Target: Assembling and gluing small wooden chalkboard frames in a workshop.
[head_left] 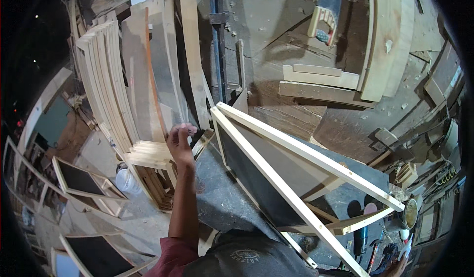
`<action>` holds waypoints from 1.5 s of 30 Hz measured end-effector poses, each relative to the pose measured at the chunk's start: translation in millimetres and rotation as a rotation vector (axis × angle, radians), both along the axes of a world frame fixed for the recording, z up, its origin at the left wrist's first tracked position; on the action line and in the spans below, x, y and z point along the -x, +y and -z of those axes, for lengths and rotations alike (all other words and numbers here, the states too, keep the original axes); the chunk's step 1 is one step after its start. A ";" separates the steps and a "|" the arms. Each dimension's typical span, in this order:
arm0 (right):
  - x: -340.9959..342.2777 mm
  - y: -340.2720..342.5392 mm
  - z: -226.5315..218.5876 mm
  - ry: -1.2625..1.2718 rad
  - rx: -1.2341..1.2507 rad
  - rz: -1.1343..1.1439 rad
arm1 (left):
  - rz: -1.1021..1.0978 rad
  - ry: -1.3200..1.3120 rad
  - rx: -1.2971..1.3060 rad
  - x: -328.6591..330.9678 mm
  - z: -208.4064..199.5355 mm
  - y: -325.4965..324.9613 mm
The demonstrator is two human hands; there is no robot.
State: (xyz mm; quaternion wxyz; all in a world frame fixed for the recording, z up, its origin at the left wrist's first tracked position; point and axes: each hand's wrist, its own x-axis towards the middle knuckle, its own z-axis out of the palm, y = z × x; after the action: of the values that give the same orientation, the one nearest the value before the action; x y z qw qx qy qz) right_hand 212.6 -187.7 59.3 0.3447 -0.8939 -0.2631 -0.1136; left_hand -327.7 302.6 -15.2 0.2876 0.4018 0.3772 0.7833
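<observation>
"Where is the wooden frame [269, 171]?"

"Right in front of the person, its long pale rails spreading from a near-meeting at the far end, with a dark panel [247, 171] in one side."

"And the left hand [182, 141]?"

"Raised between that far end and the stacked frames [150, 151], fingers curled inward (I can't tell whether they pinch anything)."

"The right hand [397, 266]?"

"At the lower right edge, near a white-and-red tool [406, 247]; it's partly cut off, so I can't tell its grip."

"Farther off?"

"A handsaw [330, 3] lies at upper right."
</observation>
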 end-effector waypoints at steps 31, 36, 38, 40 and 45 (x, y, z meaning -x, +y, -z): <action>51.9 -6.1 39.0 0.654 -1.011 -0.012 | 0.190 0.336 -0.034 -75.7 -51.2 -77.0; -12.6 22.5 19.7 0.767 -0.863 -0.294 | 0.463 0.614 -0.314 -184.6 -102.0 -184.9; -31.6 36.9 -4.3 0.779 -0.801 -0.611 | 0.708 1.007 -0.390 -239.1 -131.4 -226.2; -39.6 53.0 -26.7 0.852 -0.736 -0.871 | 0.877 1.028 -0.491 -303.3 -145.8 -264.7; -29.7 90.0 -54.1 1.035 -0.706 -1.283 | 1.181 1.001 0.066 -385.0 -167.8 -316.3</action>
State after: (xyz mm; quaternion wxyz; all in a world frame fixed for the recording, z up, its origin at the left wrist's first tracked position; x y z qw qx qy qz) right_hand 242.3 -97.7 113.4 0.6721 -0.3561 -0.4737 0.4440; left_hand 57.3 -13.8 152.6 0.4648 0.8336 0.2087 0.2135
